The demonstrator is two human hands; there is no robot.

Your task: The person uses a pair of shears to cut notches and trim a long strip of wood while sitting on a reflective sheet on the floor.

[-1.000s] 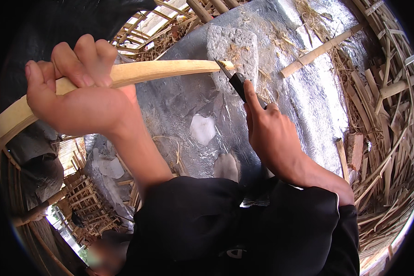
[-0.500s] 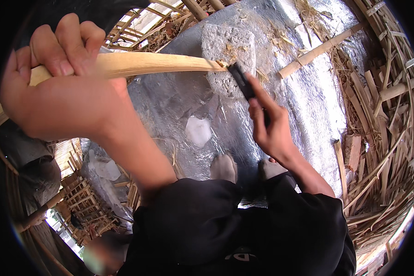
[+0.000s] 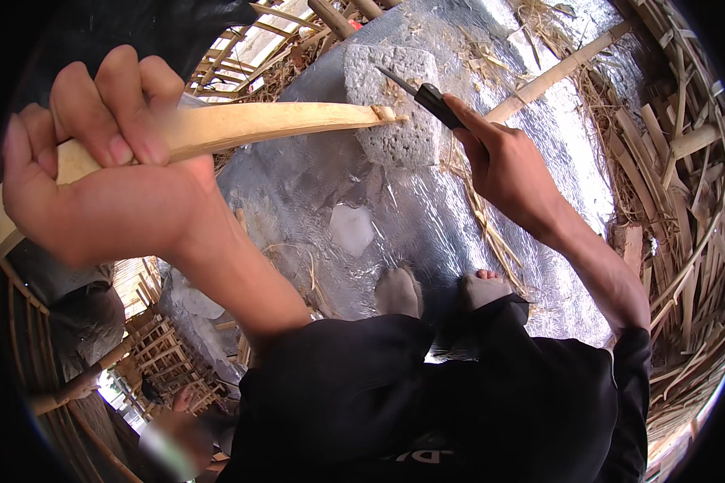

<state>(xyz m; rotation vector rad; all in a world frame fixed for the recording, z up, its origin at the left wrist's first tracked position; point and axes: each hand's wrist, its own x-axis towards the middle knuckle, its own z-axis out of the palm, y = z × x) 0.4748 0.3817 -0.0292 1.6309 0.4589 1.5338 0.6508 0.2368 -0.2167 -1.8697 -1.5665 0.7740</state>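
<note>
My left hand (image 3: 109, 157) is closed round a long, pale, slightly curved strip of wood or bamboo (image 3: 274, 123), whose narrow end points right. Near that tip is a small notch with rough, browned fibres. A knife with a black handle (image 3: 439, 103) is gripped in my right hand (image 3: 507, 165), its dark blade pointing up and left. The blade stands just beyond the strip's tip, apart from it. Below both hangs a pitted grey block (image 3: 395, 60) in view, lying on the silvery sheet (image 3: 298, 193).
Split bamboo strips (image 3: 677, 201) are heaped along the right. A bamboo pole (image 3: 560, 76) lies at the upper right, with straw around it. My feet (image 3: 399, 291) stand on the sheet. Woven bamboo crates (image 3: 169, 354) and another person (image 3: 177, 443) are at the lower left.
My right hand with the knife has moved right, and the blade has come away from the strip's tip. Thin strips now lie beside my right foot. The left hand keeps its hold.
</note>
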